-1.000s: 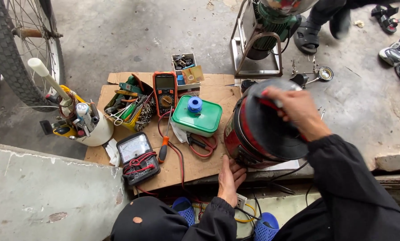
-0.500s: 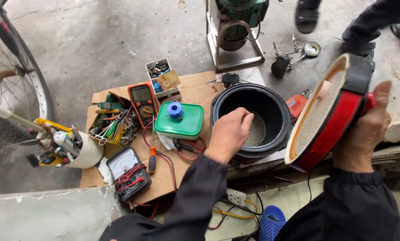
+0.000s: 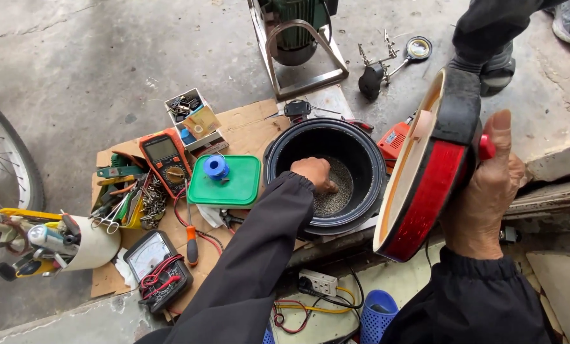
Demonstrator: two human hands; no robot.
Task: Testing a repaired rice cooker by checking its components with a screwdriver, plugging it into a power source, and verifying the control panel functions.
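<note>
The left hand (image 3: 315, 172) reaches down inside the black cooker pot (image 3: 326, 175) on the cardboard, fingers curled at its bottom; I cannot tell whether that grip holds anything. The right hand (image 3: 482, 185) grips the red lid (image 3: 425, 169), tilted on edge beside the pot.

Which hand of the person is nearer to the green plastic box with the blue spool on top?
Left. The left hand reaches into the black cooker pot, just beside the green box. The right hand holds the red lid on the pot's far side.
</note>
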